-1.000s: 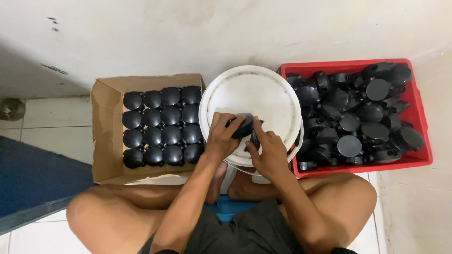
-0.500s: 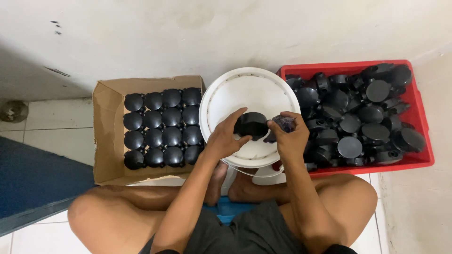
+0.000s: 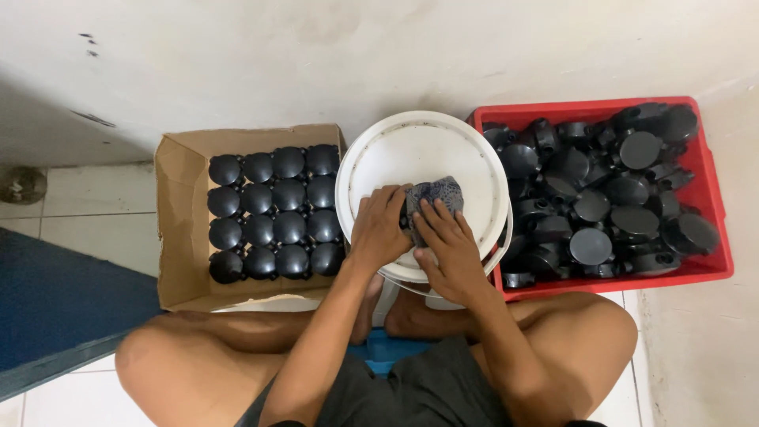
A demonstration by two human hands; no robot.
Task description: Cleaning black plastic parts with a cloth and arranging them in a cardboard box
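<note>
Both hands press a cloth on a white bucket lid, between a box and a crate.

A brown cardboard box [image 3: 175, 221] sits on the floor at left, its flaps open, packed with neat rows of round black caps [image 3: 274, 213]. At right, a red plastic crate [image 3: 711, 198] holds a loose heap of black parts [image 3: 609, 190]. Between them stands the white bucket [image 3: 411, 150], lid on. The left hand [image 3: 381, 228] curls closed over the near left of the lid, beside a blue-grey patterned cloth [image 3: 437, 192]. The right hand [image 3: 449, 251] lies with fingers spread, fairly flat, pressing on that cloth.
</note>
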